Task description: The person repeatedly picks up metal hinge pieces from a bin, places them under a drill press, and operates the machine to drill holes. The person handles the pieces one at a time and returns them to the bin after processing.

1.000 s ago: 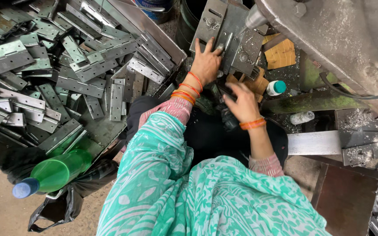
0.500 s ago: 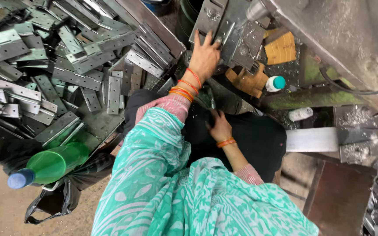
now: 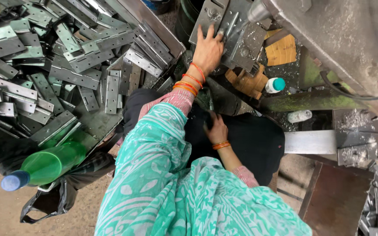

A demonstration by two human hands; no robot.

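While the left hand [image 3: 207, 51] presses flat and open on the machine's metal fixture [image 3: 235, 32], the right hand [image 3: 217, 130] reaches low toward the lap, its grip unclear; a hinge pile [image 3: 62, 65] waits.

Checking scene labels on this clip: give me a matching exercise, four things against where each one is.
Things:
1. left hand
2. right hand
3. green bottle
4. metal hinges

Places:
A. lying on its side at lower left, blue cap outward
B. heaped in a pile at upper left
C. flat on the grey metal fixture at top
D. low on the dark cloth, by the lap

Pairs: 1-C, 2-D, 3-A, 4-B
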